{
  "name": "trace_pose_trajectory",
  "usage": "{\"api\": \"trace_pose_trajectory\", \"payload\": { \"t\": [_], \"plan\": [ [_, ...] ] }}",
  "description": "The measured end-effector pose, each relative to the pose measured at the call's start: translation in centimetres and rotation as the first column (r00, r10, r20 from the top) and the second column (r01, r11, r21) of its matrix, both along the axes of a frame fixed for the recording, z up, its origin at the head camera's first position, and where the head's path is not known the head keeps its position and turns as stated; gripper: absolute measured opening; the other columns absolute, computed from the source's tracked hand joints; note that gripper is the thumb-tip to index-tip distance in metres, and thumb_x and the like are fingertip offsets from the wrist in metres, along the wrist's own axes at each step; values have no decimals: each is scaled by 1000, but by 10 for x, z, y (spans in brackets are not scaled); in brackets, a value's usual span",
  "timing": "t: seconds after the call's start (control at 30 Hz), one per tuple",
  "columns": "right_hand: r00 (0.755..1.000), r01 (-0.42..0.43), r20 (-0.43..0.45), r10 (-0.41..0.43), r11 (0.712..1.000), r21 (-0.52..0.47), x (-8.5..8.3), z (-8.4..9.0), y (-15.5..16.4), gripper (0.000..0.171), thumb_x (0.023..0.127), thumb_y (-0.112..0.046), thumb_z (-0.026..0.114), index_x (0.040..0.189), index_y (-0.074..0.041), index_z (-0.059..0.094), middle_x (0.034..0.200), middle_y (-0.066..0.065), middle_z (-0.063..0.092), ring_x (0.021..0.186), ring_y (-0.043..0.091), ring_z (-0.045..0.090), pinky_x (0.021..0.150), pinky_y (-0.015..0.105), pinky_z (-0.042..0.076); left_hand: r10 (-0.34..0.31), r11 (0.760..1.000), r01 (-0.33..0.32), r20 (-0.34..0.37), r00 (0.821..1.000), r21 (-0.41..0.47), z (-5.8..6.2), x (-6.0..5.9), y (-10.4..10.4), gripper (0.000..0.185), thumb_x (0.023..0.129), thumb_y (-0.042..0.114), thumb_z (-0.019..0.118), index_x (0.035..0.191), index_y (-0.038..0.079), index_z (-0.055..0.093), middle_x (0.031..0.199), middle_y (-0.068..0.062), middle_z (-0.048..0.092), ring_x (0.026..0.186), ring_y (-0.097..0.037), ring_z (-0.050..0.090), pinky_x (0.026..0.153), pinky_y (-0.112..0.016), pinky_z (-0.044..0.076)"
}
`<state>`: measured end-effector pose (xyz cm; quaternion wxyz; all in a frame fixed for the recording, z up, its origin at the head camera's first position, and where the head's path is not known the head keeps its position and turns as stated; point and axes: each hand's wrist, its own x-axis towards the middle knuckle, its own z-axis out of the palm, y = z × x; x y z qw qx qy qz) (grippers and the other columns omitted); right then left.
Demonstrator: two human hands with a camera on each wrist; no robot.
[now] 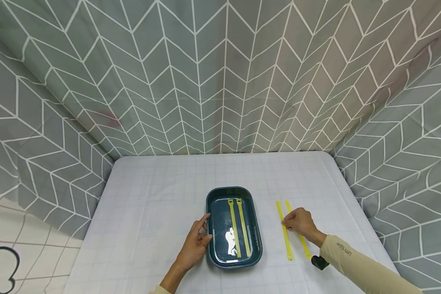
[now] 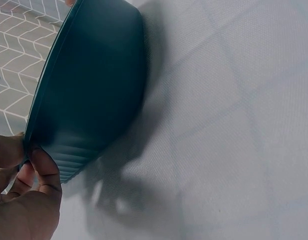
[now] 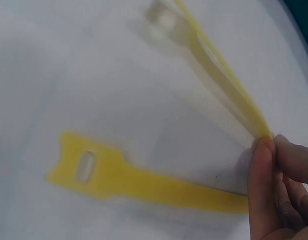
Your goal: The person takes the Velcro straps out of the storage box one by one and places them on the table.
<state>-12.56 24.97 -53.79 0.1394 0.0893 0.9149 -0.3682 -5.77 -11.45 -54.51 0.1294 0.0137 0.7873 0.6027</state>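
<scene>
A dark teal tray [image 1: 228, 189] lies at the middle of the table with two yellow straps [image 1: 234, 228] side by side inside it. My left hand [image 1: 207, 226] grips the tray's left rim, thumb over the edge; the left wrist view shows the tray's outer wall [image 2: 89, 90] and my thumb [image 2: 44, 170] on the rim. To the right of the tray, two more yellow straps lie on the cloth. My right hand [image 1: 284, 223] pinches the left strap [image 1: 287, 245] near its middle and lifts it slightly [image 3: 228, 90]. The other strap [image 3: 144, 180] lies flat beside it.
A white gridded cloth [image 1: 150, 212] covers the table. A grey chevron curtain [image 1: 220, 81] closes in the back and both sides, close to the table's edges. A black wrist mount [image 1: 319, 262] sits under my right sleeve.
</scene>
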Motion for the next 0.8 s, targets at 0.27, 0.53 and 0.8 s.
{"api": "trace_pose_trajectory", "payload": {
  "t": [0.27, 0.53, 0.8],
  "plan": [
    [1000, -18, -12, 18, 1000, 0, 2, 3, -1, 11, 82, -2, 78, 85, 7, 73, 70, 11, 71, 60, 18, 67, 56, 29, 54, 4, 1000, -3, 8, 1000, -10, 1, 1, 0, 65, 97, -3, 58, 155, 13, 35, 113, -10, 38, 63, -4, 45, 54, -18, 39],
    [998, -56, -29, 57, 998, 31, 0, 5, -1, 9, 80, -3, 79, 81, 4, 74, 64, 6, 70, 56, 16, 65, 53, 27, 51, 3, 1000, -3, 13, 1000, -20, 2, 0, 0, 65, 97, -2, 59, 155, 14, 35, 114, -10, 38, 64, -5, 45, 56, -18, 40],
    [997, -63, -50, 66, 997, 54, 2, 6, -2, 10, 79, -3, 81, 81, 4, 74, 66, 8, 70, 57, 16, 66, 54, 28, 51, 0, 1000, 0, 3, 1000, -14, 1, 1, 0, 65, 97, -3, 58, 155, 15, 35, 114, -11, 38, 64, -5, 45, 55, -18, 40]
  ]
}}
